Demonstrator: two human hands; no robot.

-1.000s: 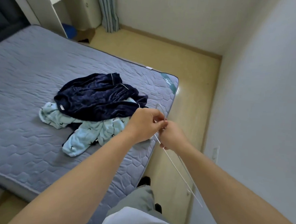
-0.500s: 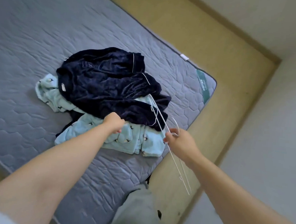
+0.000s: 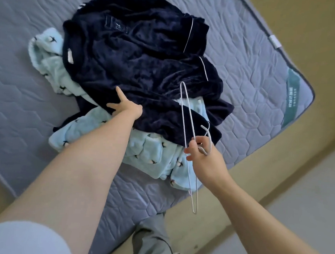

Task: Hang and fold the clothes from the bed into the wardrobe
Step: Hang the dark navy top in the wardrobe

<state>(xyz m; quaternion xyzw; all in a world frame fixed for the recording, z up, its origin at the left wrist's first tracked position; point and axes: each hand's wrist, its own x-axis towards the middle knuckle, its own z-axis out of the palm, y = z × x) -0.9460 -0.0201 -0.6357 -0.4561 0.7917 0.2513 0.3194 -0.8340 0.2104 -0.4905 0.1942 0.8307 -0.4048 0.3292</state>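
Two garments [image 3: 96,126] are heaped on the bed [image 3: 245,59], the navy garment [image 3: 147,57] uppermost beneath the left hand's [image 3: 126,108] outstretched, empty fingers [image 3: 119,91], while the right hand [image 3: 204,156] grips a wire hanger [image 3: 185,108] lengthwise above the heap.

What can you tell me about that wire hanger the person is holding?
The hanger is thin, white and looks like coated wire. Seen almost edge-on, it appears as a long narrow loop, with its hook curling beside the right hand, which grips it near the middle. One end reaches over the dark blue garment, the other past the mattress edge.
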